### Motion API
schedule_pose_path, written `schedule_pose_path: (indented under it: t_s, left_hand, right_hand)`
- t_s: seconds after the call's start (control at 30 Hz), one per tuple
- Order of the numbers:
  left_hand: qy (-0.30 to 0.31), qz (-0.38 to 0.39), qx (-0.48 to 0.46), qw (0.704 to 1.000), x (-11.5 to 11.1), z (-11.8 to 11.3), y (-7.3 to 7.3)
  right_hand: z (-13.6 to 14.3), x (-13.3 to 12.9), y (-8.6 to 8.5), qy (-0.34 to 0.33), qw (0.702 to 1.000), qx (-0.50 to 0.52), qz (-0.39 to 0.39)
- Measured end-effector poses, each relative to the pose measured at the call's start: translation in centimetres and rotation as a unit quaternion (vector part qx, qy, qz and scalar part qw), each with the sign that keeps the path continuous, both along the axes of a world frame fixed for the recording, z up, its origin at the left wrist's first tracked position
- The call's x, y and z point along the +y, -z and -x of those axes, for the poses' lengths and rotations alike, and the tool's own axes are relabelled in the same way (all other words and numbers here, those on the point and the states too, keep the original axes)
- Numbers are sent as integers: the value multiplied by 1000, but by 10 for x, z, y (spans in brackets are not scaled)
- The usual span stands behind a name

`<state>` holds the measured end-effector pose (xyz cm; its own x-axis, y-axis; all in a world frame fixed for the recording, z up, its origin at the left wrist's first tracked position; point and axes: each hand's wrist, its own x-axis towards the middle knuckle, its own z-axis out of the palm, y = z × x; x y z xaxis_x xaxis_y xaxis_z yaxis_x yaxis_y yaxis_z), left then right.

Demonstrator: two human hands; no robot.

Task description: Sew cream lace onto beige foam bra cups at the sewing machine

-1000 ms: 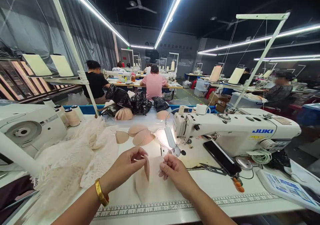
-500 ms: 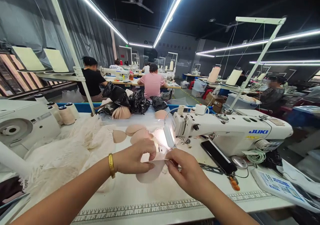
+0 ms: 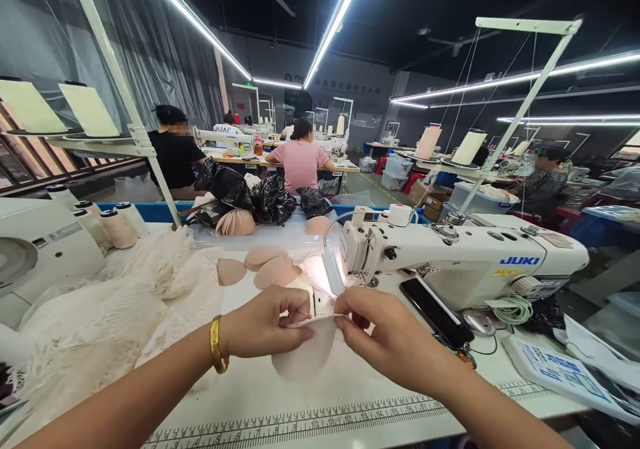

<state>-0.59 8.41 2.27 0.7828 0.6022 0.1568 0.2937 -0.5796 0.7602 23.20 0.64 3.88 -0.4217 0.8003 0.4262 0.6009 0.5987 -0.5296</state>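
My left hand, with a gold bangle at its wrist, pinches the left end of a pale pink fabric piece. Thumb and fingers of my right hand close on the right end of its upper edge. That edge is held up between both hands, while the rounded lower part hangs toward the table. Just beyond lies the lit metal needle plate of the white sewing machine. Other oval beige pads lie stacked behind my left hand.
White fringed lace fabric is heaped at left beside thread cones. A phone lies under the machine arm. A printed ruler runs along the front edge. Black plastic bags sit behind; co-workers are seated further back.
My left thumb and fingers, apart before, have closed on the left end of the fabric piece. Its edge is now stretched between both hands. The view has shifted slightly.
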Motion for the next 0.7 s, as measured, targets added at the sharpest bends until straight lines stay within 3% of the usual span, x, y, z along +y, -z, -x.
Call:
schedule_pose_path:
  t_s: [0.1, 0.2, 0.27, 0.37, 0.47, 0.6, 0.7]
  left_hand:
    - [-60, -216, -27, 974, 4, 4, 8]
    - [-54, -455, 9, 889, 3, 9, 27]
    - [-35, -507, 81, 858, 0, 11, 44]
    - [35, -449, 187, 873, -4, 7, 65]
    - [82, -420, 225, 875, 1, -6, 68]
    - [10, -313, 329, 891, 11, -26, 54]
    - [-5, -237, 340, 910, 8, -34, 52]
  right_hand:
    - [7, 5, 23, 43, 981, -34, -188]
    - [12, 16, 61, 66, 951, -74, -292]
    - [7, 27, 88, 47, 941, -102, -320]
    - [-9, 45, 116, -37, 938, -172, -297]
    - [-27, 63, 126, -108, 934, -233, -249]
    - [-40, 76, 127, -83, 947, -221, -219]
    - [-44, 72, 123, -55, 960, -201, -186]
